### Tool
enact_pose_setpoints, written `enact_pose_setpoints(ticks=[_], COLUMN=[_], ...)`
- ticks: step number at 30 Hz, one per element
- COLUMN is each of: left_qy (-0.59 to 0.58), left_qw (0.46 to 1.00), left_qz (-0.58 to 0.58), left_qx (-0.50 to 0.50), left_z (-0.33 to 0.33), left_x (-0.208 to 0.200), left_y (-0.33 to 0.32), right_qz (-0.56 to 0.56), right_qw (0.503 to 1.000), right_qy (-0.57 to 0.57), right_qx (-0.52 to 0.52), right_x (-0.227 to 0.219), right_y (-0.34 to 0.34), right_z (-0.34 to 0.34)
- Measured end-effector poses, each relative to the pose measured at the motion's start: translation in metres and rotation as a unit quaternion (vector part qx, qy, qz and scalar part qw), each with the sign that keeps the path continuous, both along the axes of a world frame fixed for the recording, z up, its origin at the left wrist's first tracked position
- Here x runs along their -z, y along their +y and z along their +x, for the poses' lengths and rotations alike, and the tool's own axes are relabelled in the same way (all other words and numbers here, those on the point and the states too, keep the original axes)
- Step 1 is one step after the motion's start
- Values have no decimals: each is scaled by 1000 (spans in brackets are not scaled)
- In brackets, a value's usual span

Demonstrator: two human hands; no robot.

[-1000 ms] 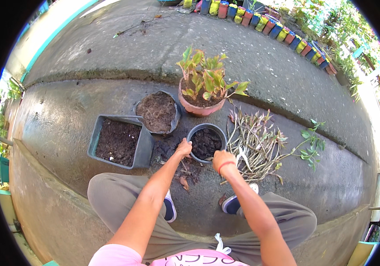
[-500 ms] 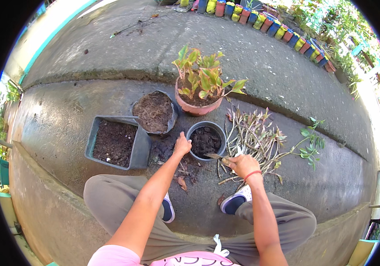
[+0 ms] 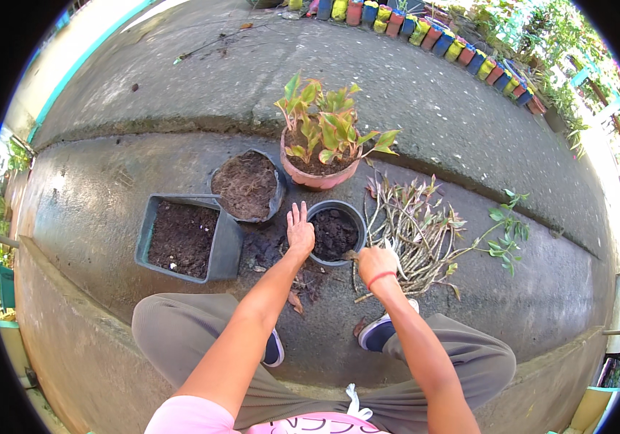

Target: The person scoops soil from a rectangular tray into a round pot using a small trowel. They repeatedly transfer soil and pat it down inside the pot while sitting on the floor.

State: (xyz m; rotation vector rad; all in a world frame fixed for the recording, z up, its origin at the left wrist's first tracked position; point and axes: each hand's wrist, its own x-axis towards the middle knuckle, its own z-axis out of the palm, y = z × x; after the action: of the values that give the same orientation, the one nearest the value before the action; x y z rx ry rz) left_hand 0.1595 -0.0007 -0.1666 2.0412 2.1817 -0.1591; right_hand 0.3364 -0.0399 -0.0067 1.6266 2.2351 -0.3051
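Note:
A round dark grey pot [image 3: 361, 215] partly filled with dark soil [image 3: 334, 233] stands in front of me. My left hand [image 3: 300, 233] rests against its left side, fingers stretched out and pointing away from me. At the pot's near right rim, my right hand [image 3: 378, 267] is closed on a small hand trowel [image 3: 352, 255]. Only a bit of the soiled blade shows at the rim; most of the tool is hidden by the hand. A heap of cut leafy stems [image 3: 415, 235] lies just right of the pot.
A square grey planter [image 3: 227, 246] of soil stands at left, with a black grow bag [image 3: 279, 189] of soil behind it. A pink pot [image 3: 318, 181] holds a leafy plant beyond. A low concrete step [image 3: 201, 124] crosses behind. Dry leaves [image 3: 295, 302] lie near my feet.
My left hand's fingers have straightened off the pot's rim. My right hand has moved left with the trowel, turning so that less of the blade shows.

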Motion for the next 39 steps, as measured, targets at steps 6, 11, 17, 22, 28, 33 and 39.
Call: enact_pose_setpoints(ticks=[6,11,17,22,28,33,39], left_qy=[-64,-246,-252,-200,-574,-658,-715], left_qw=[997,967,950,951,720,655,597], left_qz=[21,-7,3,-64,-203,-166,-157], left_qx=[-32,-61,-186,-227,-333,-333,-329], left_z=[2,-18,-70,-81,-14,3,-6], left_x=[4,-14,-38,-18,-6,0,-2], left_y=[4,-5,-18,-23,-34,-39,-40], right_qz=[-37,-109,-161,-98,-90,-28,4], right_qw=[975,953,911,961,936,939,928], right_qy=[196,236,281,239,256,281,279], right_qx=[103,155,256,95,225,195,245], right_x=[7,-20,-38,26,39,1,45], right_y=[-14,-13,7,21,-29,-26,-15], right_z=[49,55,51,19,11,37,27])
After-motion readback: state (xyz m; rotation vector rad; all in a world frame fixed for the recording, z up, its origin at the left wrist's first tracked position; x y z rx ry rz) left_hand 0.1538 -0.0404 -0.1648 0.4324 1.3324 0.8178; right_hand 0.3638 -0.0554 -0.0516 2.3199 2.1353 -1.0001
